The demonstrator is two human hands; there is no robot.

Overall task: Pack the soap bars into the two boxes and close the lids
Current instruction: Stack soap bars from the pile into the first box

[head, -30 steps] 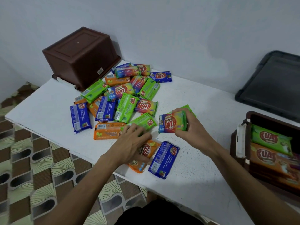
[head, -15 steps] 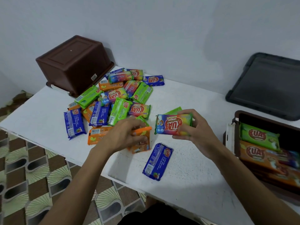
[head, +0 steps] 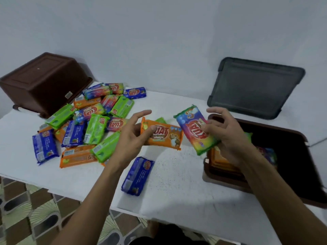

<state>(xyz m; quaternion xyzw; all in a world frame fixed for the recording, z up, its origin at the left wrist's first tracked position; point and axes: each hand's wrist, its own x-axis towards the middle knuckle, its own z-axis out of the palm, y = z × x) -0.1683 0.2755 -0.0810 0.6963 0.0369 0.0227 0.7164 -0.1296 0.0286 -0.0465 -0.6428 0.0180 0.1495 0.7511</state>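
Orange soap bar [head: 162,137] is off the white surface [head: 177,200], near centre. The left hand [head: 131,138] grips its left end, thumb on the printed face and fingers behind, index finger sticking out straight. Right hand [head: 228,137] pinches a rainbow soap bar [head: 196,131] by its right edge. That bar is tilted and held just above the left rim of the open brown box [head: 223,183] at 3 o'clock. There may be a second bar behind it, but the fingers cover that spot. The two held bars are close at their near ends and I can't tell if they touch.

Open box holds stacked bars against its left wall, orange ones on top, with green and others further right, blurred. Dark grey lid [head: 254,87] leans on the wall at 1 o'clock. Upturned brown box [head: 44,82] sits at 10 o'clock. The pile of soap bars [head: 95,124] lies loose at 9 o'clock, green, blue, orange and rainbow wrappers overlapping. A single blue soap bar [head: 138,175] lies flat at 6 o'clock, apart from the pile. Patterned floor [head: 35,209] shows at 7 o'clock.
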